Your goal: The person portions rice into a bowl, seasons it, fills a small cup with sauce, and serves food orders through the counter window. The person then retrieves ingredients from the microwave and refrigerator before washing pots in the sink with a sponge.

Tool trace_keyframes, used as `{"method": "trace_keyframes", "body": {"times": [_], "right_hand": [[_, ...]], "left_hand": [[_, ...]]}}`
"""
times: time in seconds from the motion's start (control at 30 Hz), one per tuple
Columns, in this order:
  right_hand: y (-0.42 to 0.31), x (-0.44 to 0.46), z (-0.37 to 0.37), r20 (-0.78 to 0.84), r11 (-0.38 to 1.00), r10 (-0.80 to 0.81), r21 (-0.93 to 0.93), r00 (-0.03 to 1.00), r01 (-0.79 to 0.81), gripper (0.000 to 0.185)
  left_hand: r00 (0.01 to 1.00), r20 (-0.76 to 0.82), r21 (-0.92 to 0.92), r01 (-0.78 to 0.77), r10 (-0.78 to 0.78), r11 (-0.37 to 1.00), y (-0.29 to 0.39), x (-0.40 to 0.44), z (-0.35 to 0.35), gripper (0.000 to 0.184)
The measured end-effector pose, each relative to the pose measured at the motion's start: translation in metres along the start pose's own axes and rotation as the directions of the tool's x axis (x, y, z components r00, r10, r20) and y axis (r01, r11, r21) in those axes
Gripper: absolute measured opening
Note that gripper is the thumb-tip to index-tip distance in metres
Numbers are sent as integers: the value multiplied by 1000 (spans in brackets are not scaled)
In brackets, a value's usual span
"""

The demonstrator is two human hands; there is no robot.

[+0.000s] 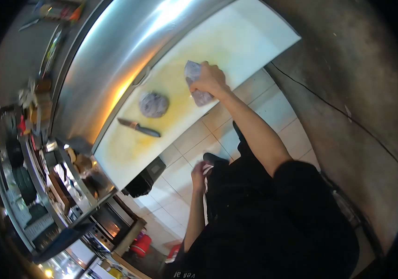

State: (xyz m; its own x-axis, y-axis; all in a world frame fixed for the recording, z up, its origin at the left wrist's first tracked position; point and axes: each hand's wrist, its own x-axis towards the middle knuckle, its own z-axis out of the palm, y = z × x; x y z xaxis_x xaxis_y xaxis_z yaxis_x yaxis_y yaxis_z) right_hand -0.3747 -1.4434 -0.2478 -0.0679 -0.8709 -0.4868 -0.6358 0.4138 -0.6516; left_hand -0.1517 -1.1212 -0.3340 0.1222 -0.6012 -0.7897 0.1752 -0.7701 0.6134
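My right hand is closed over a clear plastic bag with greyish-purple contents I cannot identify. The bag lies on a long white cutting board with yellowish stains. To its left rests a rounded, greyish-purple bundle that looks wrapped in plastic. A knife with a dark handle lies flat beyond that bundle, apart from both hands. Below the board's edge, near my body, hangs my left hand. Its fingers look curled, but blur hides what is in them, if anything.
A shiny metal surface runs along the board's far side. Under the board stands a black bin-like container on the tiled floor. Crowded shelves and a lit oven are at left. A cable crosses the right side.
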Motion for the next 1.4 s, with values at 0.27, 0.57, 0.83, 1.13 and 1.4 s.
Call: {"method": "trace_keyframes", "body": {"times": [0.27, 0.57, 0.83, 1.13, 1.4], "right_hand": [[336, -211, -58, -109, 242, 120, 967, 987, 78, 81], [395, -405, 67, -350, -193, 343, 882, 872, 430, 92], [311, -373, 59, -183, 140, 176, 977, 967, 159, 98], [297, 0, 111, -95, 461, 495, 872, 864, -169, 94], [226, 326, 169, -521, 565, 352, 780, 778, 267, 53]], "left_hand": [[947, 250, -968, 242, -203, -62, 109, 176, 110, 33], [762, 643, -733, 640, 73, -232, -49, 115, 107, 39], [379, 827, -276, 917, -415, 287, -152, 22, 242, 45], [216, 953, -173, 964, -212, 204, -233, 19, 312, 44], [312, 874, -181, 920, -372, 348, -204, 131, 310, 42]]}}
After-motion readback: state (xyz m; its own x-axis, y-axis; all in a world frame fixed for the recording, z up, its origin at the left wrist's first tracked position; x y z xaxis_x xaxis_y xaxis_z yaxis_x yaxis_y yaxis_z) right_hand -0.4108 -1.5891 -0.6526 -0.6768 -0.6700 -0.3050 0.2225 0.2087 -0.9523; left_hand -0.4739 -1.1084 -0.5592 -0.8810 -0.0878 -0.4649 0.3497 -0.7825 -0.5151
